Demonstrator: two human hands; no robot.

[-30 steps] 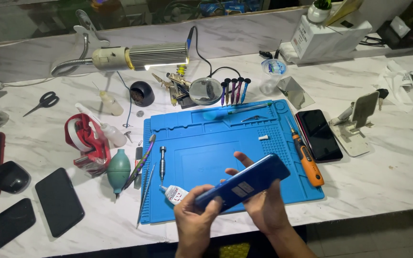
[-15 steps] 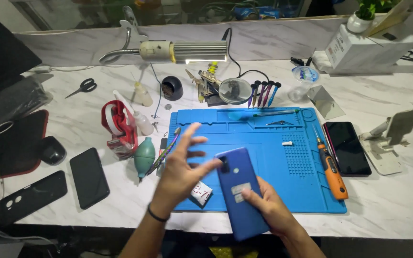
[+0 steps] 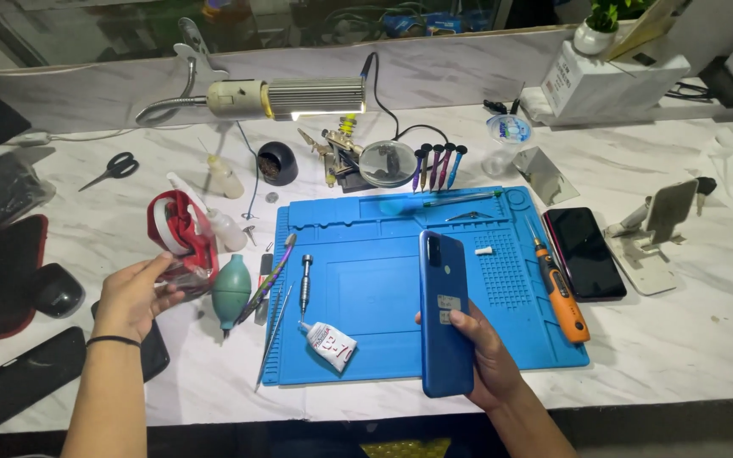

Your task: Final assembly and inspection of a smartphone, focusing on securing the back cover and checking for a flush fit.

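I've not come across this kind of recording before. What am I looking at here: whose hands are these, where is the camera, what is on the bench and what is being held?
There is no machine: a person works with bare hands, and the single camera sits on their head, looking down at a marble worktop. The right hand holds a blue phone, back side up, over a blue work mat. The left hand grips a red and clear container left of the mat. On the mat lie a small glue tube and an orange screwdriver. Beside it are a green air blower, a dark phone, scissors and a desk lamp.
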